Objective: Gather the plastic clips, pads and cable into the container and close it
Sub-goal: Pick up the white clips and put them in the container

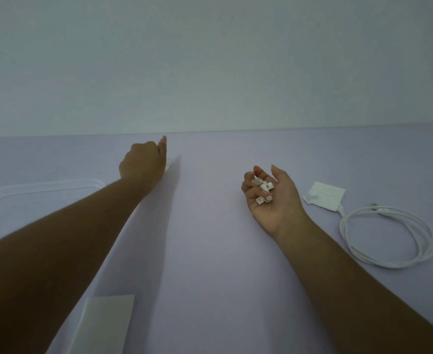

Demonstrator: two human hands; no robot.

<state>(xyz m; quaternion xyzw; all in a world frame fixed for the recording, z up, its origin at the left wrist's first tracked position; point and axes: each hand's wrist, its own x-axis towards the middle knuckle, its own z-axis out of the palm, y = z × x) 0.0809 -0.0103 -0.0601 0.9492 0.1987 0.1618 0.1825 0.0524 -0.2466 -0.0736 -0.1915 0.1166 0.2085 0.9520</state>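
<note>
My right hand (270, 198) lies palm up near the table's middle, fingers curled around several small white plastic clips (263, 192). My left hand (144, 162) reaches far forward, fingers folded, over a small pale piece (168, 165) that shows only at its edge; whether it grips the piece I cannot tell. A coiled white cable (386, 236) rests at the right. A small white pad packet (324, 198) sits just beyond the cable. A clear plastic container part (41, 186) lies at the far left, partly behind my left arm.
A white rectangular sheet (103, 325) lies at the near edge under my left forearm. The lilac table (210, 277) ends at a pale wall (210, 60) close behind my left hand.
</note>
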